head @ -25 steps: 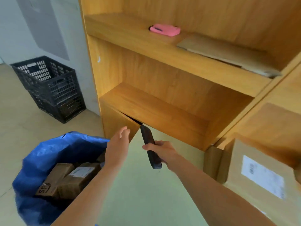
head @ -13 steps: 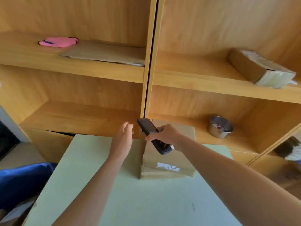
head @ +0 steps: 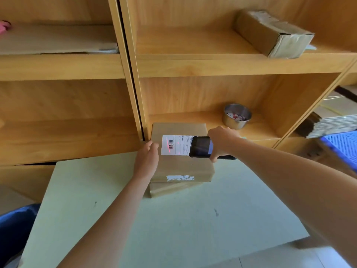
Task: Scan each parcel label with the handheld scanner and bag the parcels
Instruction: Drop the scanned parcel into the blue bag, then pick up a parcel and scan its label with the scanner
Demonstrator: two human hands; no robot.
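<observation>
One steel bowl (head: 237, 116) (red-and-white scraps inside), behind two stacked parcels (head: 181, 167). Right hand (head: 222, 141) grasps one scanner (head: 201, 147); left hand (head: 147, 159), grip relaxed, touches the top parcel's side.

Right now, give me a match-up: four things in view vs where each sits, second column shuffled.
1. handheld scanner
2. metal bowl
3. top parcel
4. taped box

A. upper shelf, right bay
B. stacked on another parcel on the table
C. in the right hand, over the label
D. lower shelf, right bay

Pairs: 1-C, 2-D, 3-B, 4-A
</observation>
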